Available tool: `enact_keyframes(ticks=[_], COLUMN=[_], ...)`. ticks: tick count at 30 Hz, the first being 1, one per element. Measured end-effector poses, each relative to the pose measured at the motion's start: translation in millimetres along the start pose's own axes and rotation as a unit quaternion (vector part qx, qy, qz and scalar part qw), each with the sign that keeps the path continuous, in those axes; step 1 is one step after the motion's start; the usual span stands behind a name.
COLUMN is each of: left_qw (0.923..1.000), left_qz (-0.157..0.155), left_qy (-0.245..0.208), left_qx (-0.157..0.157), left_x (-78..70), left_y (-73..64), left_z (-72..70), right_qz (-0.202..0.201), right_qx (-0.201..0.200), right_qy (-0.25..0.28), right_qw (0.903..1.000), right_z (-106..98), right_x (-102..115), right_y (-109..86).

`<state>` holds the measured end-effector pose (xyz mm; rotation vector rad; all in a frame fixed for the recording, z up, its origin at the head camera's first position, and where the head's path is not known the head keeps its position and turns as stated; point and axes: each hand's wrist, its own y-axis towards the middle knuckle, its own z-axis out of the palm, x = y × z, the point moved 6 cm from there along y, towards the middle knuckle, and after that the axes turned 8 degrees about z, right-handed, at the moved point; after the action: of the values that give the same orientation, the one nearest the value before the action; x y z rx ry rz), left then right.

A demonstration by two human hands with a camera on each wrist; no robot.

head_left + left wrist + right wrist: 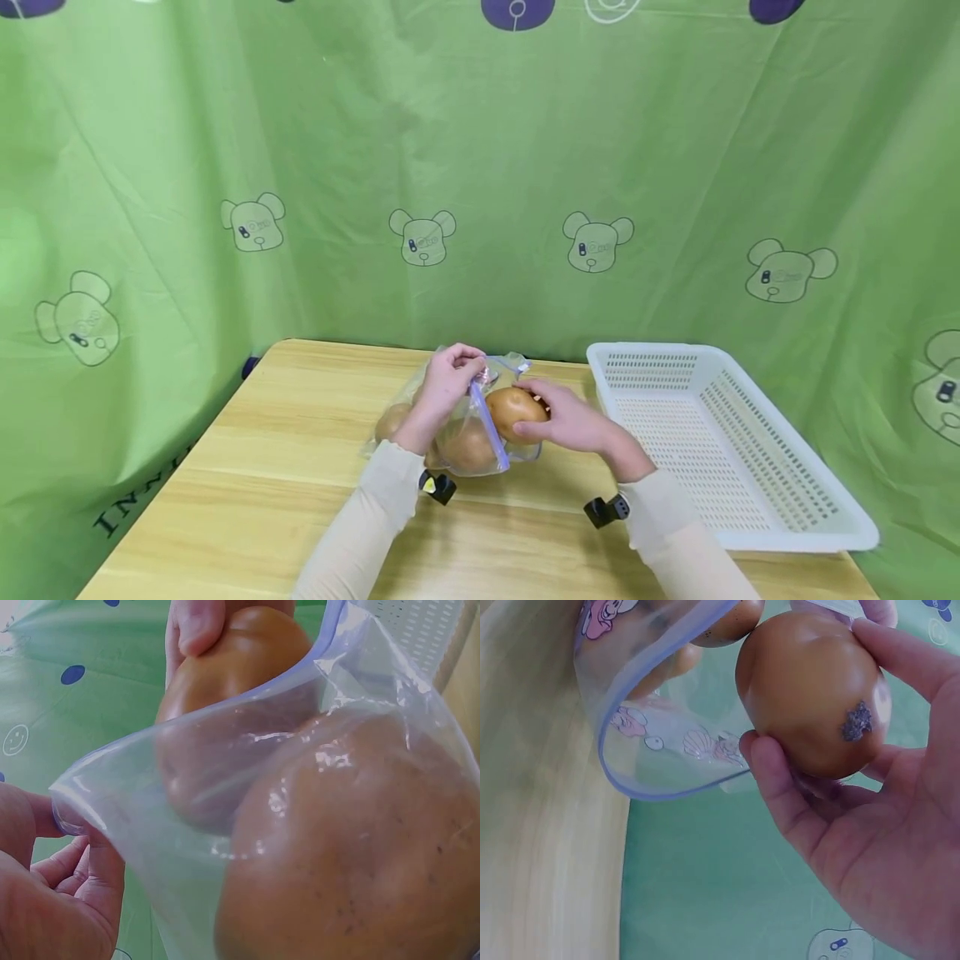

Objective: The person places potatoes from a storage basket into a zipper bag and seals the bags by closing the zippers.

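Note:
A clear zip bag [420, 398] with a purple-blue zip edge lies on the table, printed with pink figures and shells in the right wrist view. My left hand [448, 379] pinches a corner of its mouth between thumb and finger. Inside the bag are several smooth brown potatoes [360, 847] with dark specks. My right hand [566, 415] holds another brown potato [810, 690] by its sides, thumb and fingers spread around it. That potato is at the bag's opening, and its lower part shows through the plastic in the left wrist view. A rough grey patch marks its near end.
A white perforated plastic basket [795, 467] stands on the right side of the wooden table [247, 492]. Behind the table hangs a green curtain [495, 150] with bear-head prints. Small black wrist cameras [606, 511] sit at both cuffs.

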<state>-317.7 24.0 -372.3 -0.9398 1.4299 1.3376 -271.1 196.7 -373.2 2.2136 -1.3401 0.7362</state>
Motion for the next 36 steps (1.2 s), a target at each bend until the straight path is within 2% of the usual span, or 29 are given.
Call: enact_keyframes(ticks=[4,5,11,12,15,21,26,30,36], left_qw=[1.0,1.0,0.9999,0.9998,0.9997,0.9998,0.9999,0.9999,0.9999], left_qz=[0.007,0.008,0.012,0.014,0.015,0.01,0.012,0.01,0.01], left_qy=[0.002,0.002,-0.007,-0.009,-0.014,-0.016,-0.008,-0.006,-0.01], left_qx=[0.003,0.005,0.009,0.009,0.011,0.001,0.004,0.008,0.006], left_x=[-1.3,-5.8,-7.9,-4.2,-5.0,-4.8,-4.1,-2.4,-2.3], left_y=[-0.1,-2.2,-1.9,0.2,-0.3,-1.1,0.1,0.9,0.7], left_z=[-0.2,0.0,1.5,1.3,1.5,1.1,2.5,3.9,4.4], right_qz=[0.016,0.024,0.069,0.069,0.063,0.021,-0.005,-0.002,0.024], right_qx=[-0.004,-0.007,-0.034,-0.039,-0.054,-0.074,-0.07,-0.058,-0.05], right_qy=[0.009,0.01,0.037,0.042,0.043,0.007,-0.005,-0.008,-0.002], right_qw=[0.9998,0.9996,0.9964,0.9959,0.9957,0.997,0.9975,0.9983,0.9984], right_z=[3.6,4.0,6.7,7.3,8.5,10.3,15.7,21.0,25.2], right_x=[-1.1,-1.6,-5.0,-5.2,-6.6,-7.8,-7.7,-9.6,-12.8], right_y=[2.6,3.0,4.8,5.2,6.3,8.0,10.8,14.1,18.7])
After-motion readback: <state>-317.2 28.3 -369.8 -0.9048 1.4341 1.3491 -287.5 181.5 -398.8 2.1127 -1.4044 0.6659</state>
